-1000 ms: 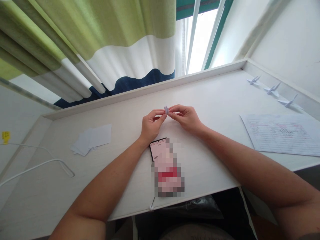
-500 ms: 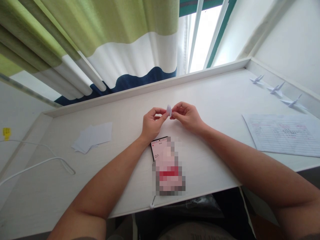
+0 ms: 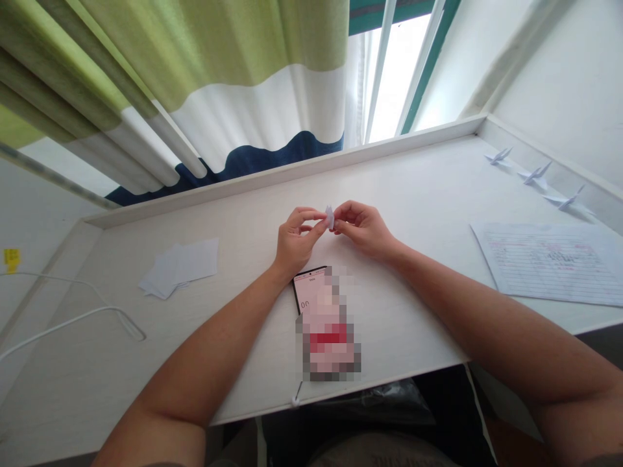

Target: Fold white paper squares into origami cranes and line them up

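Observation:
A small folded piece of white paper [image 3: 329, 218] is pinched between my two hands above the middle of the white desk. My left hand [image 3: 300, 239] grips its left side between thumb and fingertips. On the right side, the thumb and index finger of my right hand [image 3: 363, 227] close on the same paper. Its finer folds are too small to make out. Just below my left hand lies a phone [image 3: 311, 285], its screen lit and mostly blurred out.
Three folded paper cranes [image 3: 535, 174] stand along the desk's right edge. Below them lies a handwritten sheet [image 3: 549, 259]. Loose white paper squares [image 3: 180, 266] overlap at the left, near a white cable [image 3: 97, 310]. A raised rim [image 3: 292, 168] borders the back, beneath a curtain [image 3: 263, 97].
The folded paper has changed outline slightly between my fingertips; its pointed top now looks lower and more uneven. Both hands stay in nearly the same place.

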Demonstrator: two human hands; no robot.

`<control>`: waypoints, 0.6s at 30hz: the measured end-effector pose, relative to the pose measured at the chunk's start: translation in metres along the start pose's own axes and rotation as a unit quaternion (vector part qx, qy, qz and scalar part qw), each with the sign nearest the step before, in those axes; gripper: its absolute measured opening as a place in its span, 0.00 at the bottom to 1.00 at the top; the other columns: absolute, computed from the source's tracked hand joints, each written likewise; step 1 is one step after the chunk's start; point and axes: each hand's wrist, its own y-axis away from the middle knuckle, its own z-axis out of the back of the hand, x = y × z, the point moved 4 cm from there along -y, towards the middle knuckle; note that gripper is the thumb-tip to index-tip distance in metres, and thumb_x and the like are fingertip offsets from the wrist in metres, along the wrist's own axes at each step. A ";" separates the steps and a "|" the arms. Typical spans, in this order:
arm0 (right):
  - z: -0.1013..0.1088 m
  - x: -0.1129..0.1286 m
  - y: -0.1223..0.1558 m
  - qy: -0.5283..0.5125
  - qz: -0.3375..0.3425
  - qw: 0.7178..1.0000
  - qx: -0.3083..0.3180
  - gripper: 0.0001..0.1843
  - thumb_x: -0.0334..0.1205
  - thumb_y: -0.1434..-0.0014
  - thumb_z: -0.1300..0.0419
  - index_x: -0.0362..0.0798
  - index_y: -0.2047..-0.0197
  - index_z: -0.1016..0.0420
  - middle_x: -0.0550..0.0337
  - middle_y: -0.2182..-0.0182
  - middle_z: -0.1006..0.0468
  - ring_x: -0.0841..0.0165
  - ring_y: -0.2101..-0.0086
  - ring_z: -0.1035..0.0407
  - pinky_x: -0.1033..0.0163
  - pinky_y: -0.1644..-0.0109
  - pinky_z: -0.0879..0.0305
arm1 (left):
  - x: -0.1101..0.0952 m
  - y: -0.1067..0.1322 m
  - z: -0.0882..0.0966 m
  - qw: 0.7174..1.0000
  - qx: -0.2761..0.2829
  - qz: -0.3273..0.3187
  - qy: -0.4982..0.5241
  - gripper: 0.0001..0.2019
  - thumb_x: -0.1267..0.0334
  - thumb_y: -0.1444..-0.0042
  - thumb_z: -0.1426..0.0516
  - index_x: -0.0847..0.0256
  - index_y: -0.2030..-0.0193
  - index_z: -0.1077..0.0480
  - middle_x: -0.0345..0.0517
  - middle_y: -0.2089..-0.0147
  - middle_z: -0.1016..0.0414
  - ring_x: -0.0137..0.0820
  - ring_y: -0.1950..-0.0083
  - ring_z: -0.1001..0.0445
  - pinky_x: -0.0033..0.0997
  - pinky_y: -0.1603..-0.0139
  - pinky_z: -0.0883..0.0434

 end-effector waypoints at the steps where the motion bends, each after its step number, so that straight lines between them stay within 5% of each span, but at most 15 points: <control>1: 0.000 0.000 0.000 0.001 0.001 1.000 0.002 0.13 0.48 0.44 0.27 0.51 0.64 0.23 0.62 0.68 0.19 0.68 0.66 0.26 0.55 0.56 0.26 | -0.001 0.000 0.000 1.000 -0.001 -0.002 -0.002 0.06 0.55 0.41 0.30 0.52 0.60 0.17 0.44 0.52 0.21 0.32 0.51 0.22 0.31 0.57 0.24; 18: -0.003 0.001 0.001 -0.007 -0.015 1.000 0.022 0.23 0.61 0.45 0.25 0.50 0.62 0.22 0.58 0.64 0.19 0.65 0.62 0.26 0.55 0.56 0.25 | -0.009 0.000 0.003 0.997 -0.024 -0.026 -0.074 0.07 0.55 0.38 0.32 0.55 0.61 0.21 0.43 0.59 0.19 0.34 0.54 0.22 0.35 0.53 0.28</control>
